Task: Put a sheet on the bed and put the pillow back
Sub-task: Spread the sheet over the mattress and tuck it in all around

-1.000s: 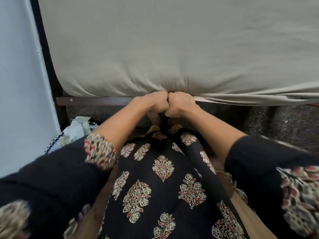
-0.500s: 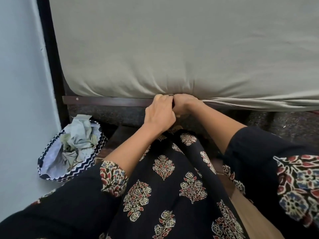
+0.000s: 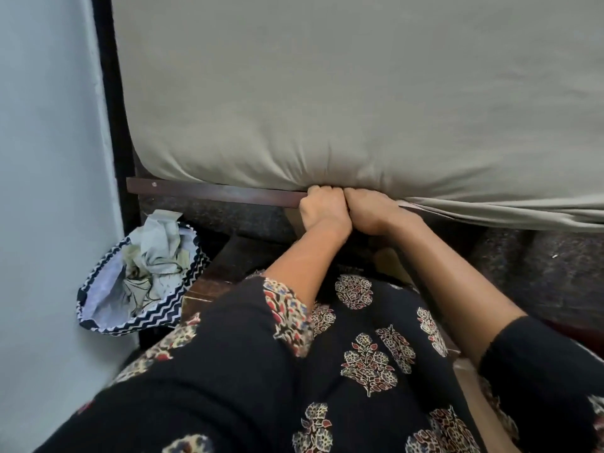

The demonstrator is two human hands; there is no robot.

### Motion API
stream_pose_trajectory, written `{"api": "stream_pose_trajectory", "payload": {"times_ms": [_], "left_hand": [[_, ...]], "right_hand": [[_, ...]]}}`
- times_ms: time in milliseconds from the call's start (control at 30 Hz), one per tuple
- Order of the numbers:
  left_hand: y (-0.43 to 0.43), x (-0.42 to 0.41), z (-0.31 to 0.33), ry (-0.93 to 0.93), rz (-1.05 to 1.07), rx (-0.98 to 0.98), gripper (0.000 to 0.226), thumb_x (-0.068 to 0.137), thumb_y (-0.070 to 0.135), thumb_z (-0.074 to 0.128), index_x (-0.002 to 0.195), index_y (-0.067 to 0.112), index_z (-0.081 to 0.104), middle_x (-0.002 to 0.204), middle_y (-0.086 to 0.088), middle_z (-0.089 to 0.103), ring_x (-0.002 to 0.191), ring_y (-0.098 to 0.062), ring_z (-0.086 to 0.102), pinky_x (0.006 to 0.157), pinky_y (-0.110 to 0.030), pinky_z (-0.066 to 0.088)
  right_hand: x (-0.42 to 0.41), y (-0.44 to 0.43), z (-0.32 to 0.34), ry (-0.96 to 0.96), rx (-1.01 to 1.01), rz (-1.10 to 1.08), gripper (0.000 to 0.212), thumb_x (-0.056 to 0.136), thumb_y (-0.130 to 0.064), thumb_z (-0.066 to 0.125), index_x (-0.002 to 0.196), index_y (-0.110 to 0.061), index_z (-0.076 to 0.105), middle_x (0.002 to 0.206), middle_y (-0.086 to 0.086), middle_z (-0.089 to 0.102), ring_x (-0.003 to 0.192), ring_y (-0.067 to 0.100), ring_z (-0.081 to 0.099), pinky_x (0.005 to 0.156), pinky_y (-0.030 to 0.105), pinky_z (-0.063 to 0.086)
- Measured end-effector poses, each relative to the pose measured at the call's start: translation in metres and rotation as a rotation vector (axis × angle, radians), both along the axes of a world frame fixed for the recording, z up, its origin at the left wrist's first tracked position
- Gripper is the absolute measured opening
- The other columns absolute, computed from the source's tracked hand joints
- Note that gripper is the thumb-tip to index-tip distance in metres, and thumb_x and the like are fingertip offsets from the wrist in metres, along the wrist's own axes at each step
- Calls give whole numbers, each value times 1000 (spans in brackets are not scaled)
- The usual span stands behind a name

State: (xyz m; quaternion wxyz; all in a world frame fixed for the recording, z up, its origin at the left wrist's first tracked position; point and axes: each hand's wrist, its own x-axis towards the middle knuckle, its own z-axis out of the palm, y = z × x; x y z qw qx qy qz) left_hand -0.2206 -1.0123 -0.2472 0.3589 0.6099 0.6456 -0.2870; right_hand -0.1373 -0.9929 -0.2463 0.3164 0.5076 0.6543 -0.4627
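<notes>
Clutching the sheet [image 3: 327,93] at the bed rail [image 3: 212,192], left hand [image 3: 322,207] and right hand [image 3: 369,212] touch; fingers curled

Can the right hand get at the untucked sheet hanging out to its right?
Probably yes: the loose sheet starts right at the right hand and hangs out sideways, with nothing lying across it.

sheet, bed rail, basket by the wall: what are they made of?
The sheet looks like soft woven fabric, probably cotton, matte grey-green; it creases and puckers at the edge. The bed rail is likely dark wood, with a slight sheen and a screw head showing. The basket is cloth with a black-and-white zigzag print; its slumped walls suggest nothing rigid.
</notes>
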Motion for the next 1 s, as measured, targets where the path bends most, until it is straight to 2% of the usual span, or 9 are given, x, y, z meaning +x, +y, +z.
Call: {"api": "stream_pose_trajectory", "payload": {"times_ms": [100, 167, 267, 400, 467, 533, 633, 800, 1000], "left_hand": [[19, 5, 2, 34, -39, -65, 32, 96, 12, 40, 122, 12, 60, 128, -6, 59, 120, -23, 54, 88, -31, 45], [30, 5, 6, 0, -60, -226, 34, 92, 24, 51, 122, 12, 59, 129, -7, 58, 121, -26, 54, 91, -32, 44], [29, -1, 13, -52, -61, -339, 48, 86, 34, 57, 126, 7, 52, 132, -15, 52, 122, -34, 48, 96, -39, 43], [6, 14, 47, -6, -60, -373, 64, 94, 40, 45, 144, 6, 23, 151, -18, 22, 141, -36, 14, 108, -48, 29], [-8, 38, 77, -135, -117, -409, 63, 95, 42, 41, 148, 14, 20, 157, -8, 14, 145, -30, 1, 111, -48, 24], [-20, 58, 89, -215, -94, -325, 49, 96, 38, 40, 142, 21, 37, 149, -2, 35, 140, -26, 26, 106, -43, 32], [-27, 76, 80, -257, 12, 77, 42, 91, 21, 48, 133, 19, 49, 130, -3, 51, 118, -26, 49, 92, -41, 42], [-39, 102, 53, -334, 44, 322, 64, 76, 8, 59, 138, 14, 43, 140, -9, 42, 123, -28, 46, 97, -41, 42], [-60, 119, 34, -210, -116, 381, 66, 66, 13, 63, 130, 12, 49, 129, -8, 50, 123, -27, 46, 107, -43, 33]], "right_hand": [[13, -11, 14, 117, 21, -114, 45, 84, -18, 50, 128, -11, 48, 137, 11, 51, 125, 29, 48, 103, 39, 38], [30, -26, 29, 200, 60, -149, 59, 82, -18, 52, 139, -10, 40, 147, 10, 39, 136, 27, 35, 113, 40, 26], [64, -54, 47, 209, 151, -306, 56, 88, -12, 49, 143, -12, 38, 155, 2, 26, 144, 15, 18, 116, 27, 12], [108, -77, 46, 155, 369, -628, 50, 82, -12, 46, 132, -10, 52, 140, 4, 49, 132, 19, 41, 107, 17, 21], [126, -79, 44, 102, 449, -680, 50, 79, -13, 43, 126, -6, 57, 131, 8, 56, 124, 23, 48, 104, 20, 26], [135, -77, 45, 88, 510, -676, 45, 79, -12, 43, 120, -3, 60, 125, 10, 59, 117, 27, 51, 101, 23, 30], [143, -73, 46, 92, 566, -634, 41, 80, -8, 46, 117, -3, 62, 120, 10, 60, 112, 27, 53, 96, 24, 34], [147, -72, 35, 75, 606, -569, 49, 77, -3, 54, 126, -6, 55, 122, 14, 52, 110, 29, 47, 86, 40, 45], [159, -82, 24, -117, 746, -342, 39, 69, -10, 58, 107, -13, 64, 110, 9, 57, 102, 25, 36, 87, 40, 30]]}}
